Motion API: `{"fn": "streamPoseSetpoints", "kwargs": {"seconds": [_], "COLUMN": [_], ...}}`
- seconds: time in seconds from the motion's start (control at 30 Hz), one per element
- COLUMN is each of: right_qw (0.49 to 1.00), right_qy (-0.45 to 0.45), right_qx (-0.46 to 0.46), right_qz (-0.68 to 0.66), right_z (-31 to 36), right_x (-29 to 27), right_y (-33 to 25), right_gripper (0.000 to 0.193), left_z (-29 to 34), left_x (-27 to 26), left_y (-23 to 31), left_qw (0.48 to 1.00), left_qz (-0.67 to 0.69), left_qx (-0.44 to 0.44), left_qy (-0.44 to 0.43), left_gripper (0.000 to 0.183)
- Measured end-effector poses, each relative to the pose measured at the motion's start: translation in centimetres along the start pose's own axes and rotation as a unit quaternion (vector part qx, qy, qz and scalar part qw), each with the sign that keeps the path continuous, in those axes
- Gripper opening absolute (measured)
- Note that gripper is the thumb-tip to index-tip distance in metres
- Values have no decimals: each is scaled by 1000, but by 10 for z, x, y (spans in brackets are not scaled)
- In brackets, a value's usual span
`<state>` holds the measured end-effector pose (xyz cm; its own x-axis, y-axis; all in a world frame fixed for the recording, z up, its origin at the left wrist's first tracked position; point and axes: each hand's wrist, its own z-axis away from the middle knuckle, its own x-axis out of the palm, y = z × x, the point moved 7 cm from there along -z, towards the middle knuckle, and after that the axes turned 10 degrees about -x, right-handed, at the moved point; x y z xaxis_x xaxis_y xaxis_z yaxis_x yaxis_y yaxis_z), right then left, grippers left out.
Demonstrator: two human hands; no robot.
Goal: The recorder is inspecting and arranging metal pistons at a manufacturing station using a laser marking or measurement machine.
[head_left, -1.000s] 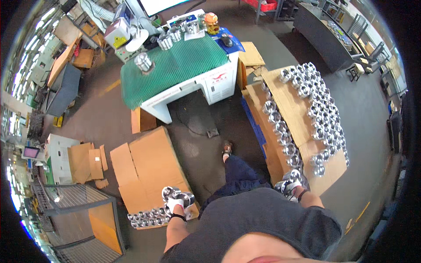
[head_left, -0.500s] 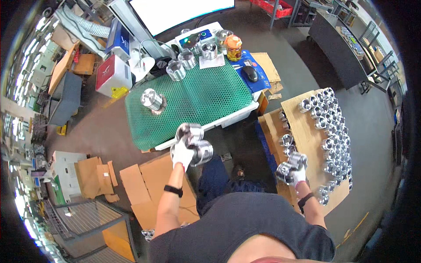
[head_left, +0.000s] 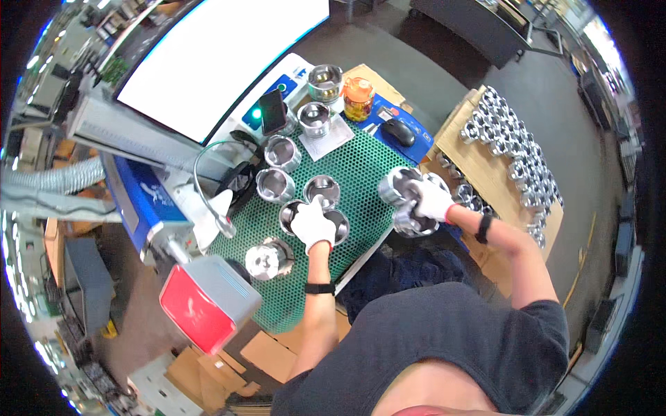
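My left hand (head_left: 313,225), in a white glove, is over a cluster of silver metal pistons on the green perforated mat (head_left: 368,161). Its fingers grip between a far piston (head_left: 322,191), a left one (head_left: 288,216) and a right one (head_left: 338,226); the fingertips are partly hidden. My right hand (head_left: 436,201), also gloved, is closed on pistons at the mat's right edge: one upper piston (head_left: 397,186) and one lower piston (head_left: 413,223) show. A lone piston (head_left: 269,259) lies tilted to the left of my left hand.
More hollow pistons (head_left: 275,185) stand along the mat's far side. Behind them are a phone (head_left: 274,112), a bright monitor (head_left: 222,59) and an orange-lidded jar (head_left: 359,98). A mouse (head_left: 398,132) rests at right. A red-and-grey machine head (head_left: 208,301) overhangs the left. Rows of pistons cover a cardboard-topped stack (head_left: 472,156).
Both hands have moved over the mat with their pistons: the left from the near edge, the right from the cardboard stack. My view has turned and come closer to the table.
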<state>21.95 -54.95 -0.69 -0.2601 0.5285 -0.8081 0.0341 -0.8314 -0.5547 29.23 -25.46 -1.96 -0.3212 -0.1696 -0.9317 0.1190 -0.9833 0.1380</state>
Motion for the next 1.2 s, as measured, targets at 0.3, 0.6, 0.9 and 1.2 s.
{"fn": "streamPoseSetpoints", "kwargs": {"seconds": [0.3, 0.6, 0.9, 1.2], "right_qw": [983, 940, 965, 945], "right_qy": [-15, 23, 108, 0], "right_qx": [-139, -313, -234, 326], "right_qz": [121, 132, 42, -5], "right_z": [-164, -207, -69, 81], "right_x": [15, 30, -76, -105], "right_y": [-66, -77, 95, 551], "right_gripper": [32, 24, 49, 51], "left_z": [57, 109, 126, 170], "left_x": [-45, -2, 68, 176], "left_y": [-6, -52, -21, 86], "left_qw": [966, 936, 899, 946], "left_qz": [158, 305, 314, 149], "left_qx": [107, -47, -274, -282], "left_qy": [177, 167, 132, -56], "left_gripper": [41, 20, 26, 29]}}
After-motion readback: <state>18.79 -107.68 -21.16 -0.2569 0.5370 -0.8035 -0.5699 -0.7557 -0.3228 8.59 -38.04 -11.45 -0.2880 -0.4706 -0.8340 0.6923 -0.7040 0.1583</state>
